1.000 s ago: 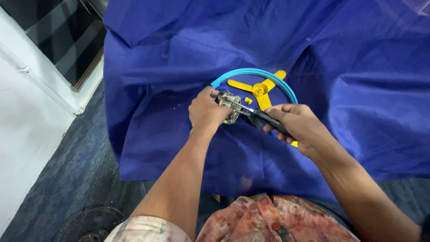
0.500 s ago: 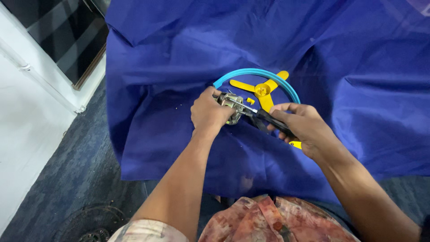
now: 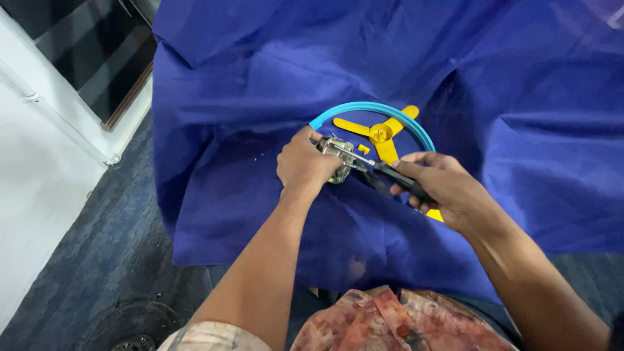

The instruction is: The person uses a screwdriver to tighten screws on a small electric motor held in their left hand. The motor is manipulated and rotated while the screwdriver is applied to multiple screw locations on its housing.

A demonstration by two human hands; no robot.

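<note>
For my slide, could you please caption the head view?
Left hand steadies a small metal part; right hand applies a black-handled tool over blue cloth.

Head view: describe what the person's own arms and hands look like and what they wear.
Both forearms are bare, and the left hand and right hand wear no gloves. No rings, watch or bracelets show. A pale sleeve edge appears at the left upper arm, by the frame's bottom.

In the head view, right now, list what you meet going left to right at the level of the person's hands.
White wall → dark floor → blue cloth → left hand → metal part → black-handled tool → right hand → blue cloth again.
</note>
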